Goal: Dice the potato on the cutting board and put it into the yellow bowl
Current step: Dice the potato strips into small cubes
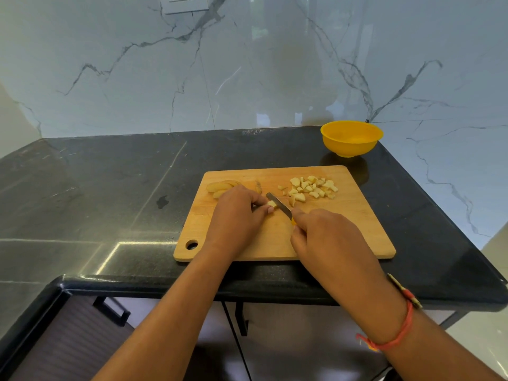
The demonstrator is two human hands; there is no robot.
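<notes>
A wooden cutting board (343, 229) lies on the black counter. My left hand (236, 215) pins a small potato piece (272, 204) against the board with its fingertips. My right hand (327, 237) grips a small knife (279, 205) with a yellow handle, the blade resting across that piece. A pile of diced potato (312, 187) sits on the board's far right part. Several uncut potato slices (220, 187) lie at the far left of the board, partly hidden by my left hand. The yellow bowl (351, 138) stands beyond the board's far right corner and looks empty.
The black counter (96, 193) stretches to the left, with a small dark wet spot (162, 201) on it. Marble walls close off the back and right. The counter's front edge runs just below the board, above cabinet doors with handles (112, 312).
</notes>
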